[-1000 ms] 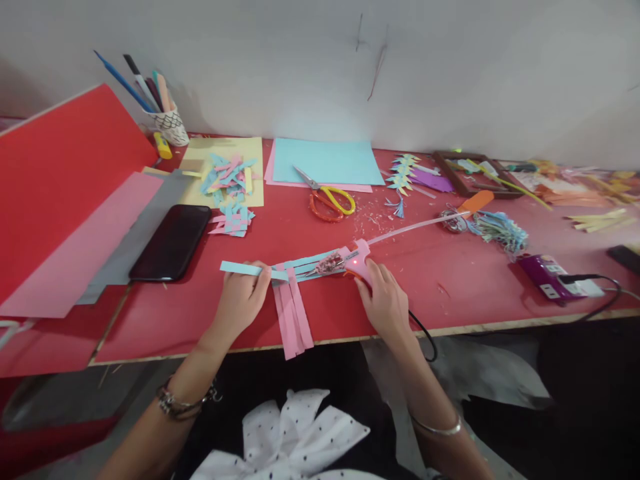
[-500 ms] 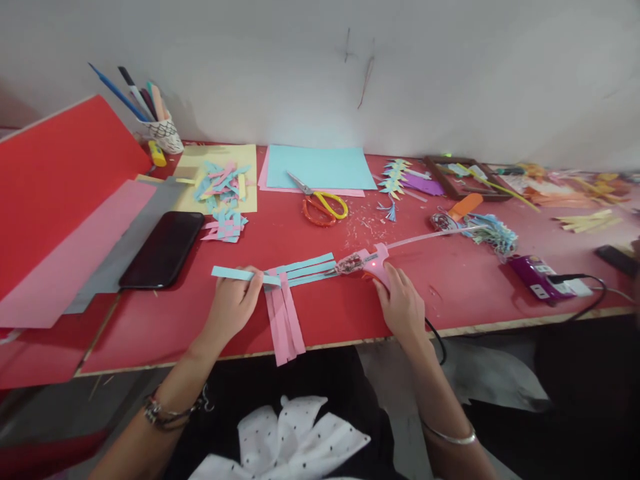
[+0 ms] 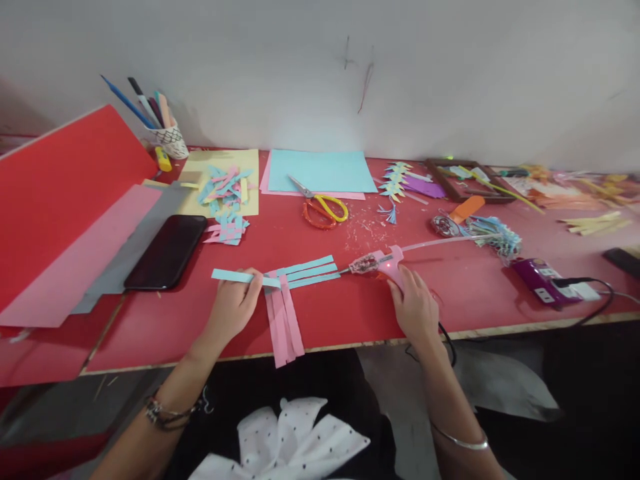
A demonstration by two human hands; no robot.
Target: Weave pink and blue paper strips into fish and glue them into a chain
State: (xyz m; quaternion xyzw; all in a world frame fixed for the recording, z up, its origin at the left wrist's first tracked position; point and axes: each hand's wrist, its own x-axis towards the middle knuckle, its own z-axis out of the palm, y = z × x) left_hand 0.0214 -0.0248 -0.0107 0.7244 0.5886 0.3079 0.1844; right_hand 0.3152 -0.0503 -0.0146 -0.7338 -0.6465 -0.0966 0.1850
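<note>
"What do the hands hold?"

"At lower centre-left, a left hand pinches a blue strip between thumb and fingers. Lower right of centre, a right hand is clamped around the grip of a glue gun, its red light aglow."

"And the paperwork?"

"It lies at lower centre on a red bench: pink strips run down to the near edge, while blue strips extend right. The gun's nozzle points left, at their ends; whether it touches cannot be told."

"Around them?"

"Scissors lie parted at upper centre, a phone rests at left, and a cup of pens stands upper left."
</note>
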